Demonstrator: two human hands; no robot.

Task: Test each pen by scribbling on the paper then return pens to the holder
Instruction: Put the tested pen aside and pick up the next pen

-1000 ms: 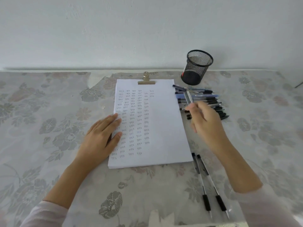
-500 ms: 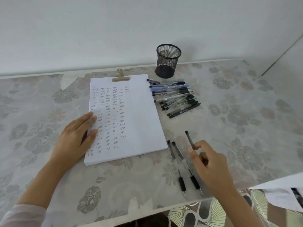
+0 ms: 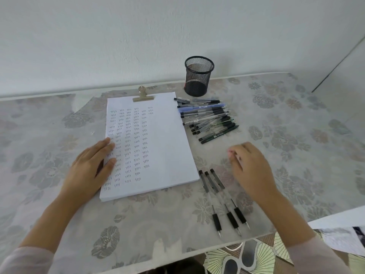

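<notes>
A stack of white paper (image 3: 167, 147) with columns of scribbles lies on the table, clipped at the top by a brass clip (image 3: 142, 95). My left hand (image 3: 92, 165) rests flat on its left edge. A black mesh pen holder (image 3: 198, 76) stands behind, with no pens showing in it. A pile of several pens (image 3: 207, 119) lies right of the paper. Three clear pens with black grips (image 3: 223, 198) lie side by side near the front edge. My right hand (image 3: 250, 167) hovers just right of them, fingers loosely curled, holding nothing.
The table (image 3: 296, 135) has a floral cloth and meets a white wall at the back. Its front edge runs close below the three pens. A patterned floor (image 3: 256, 256) and a white sheet (image 3: 343, 234) show beyond the front right corner.
My right hand carried a pen from the pile, laid it down as the third pen in the front row, and let go. The left hand stayed on the paper.
</notes>
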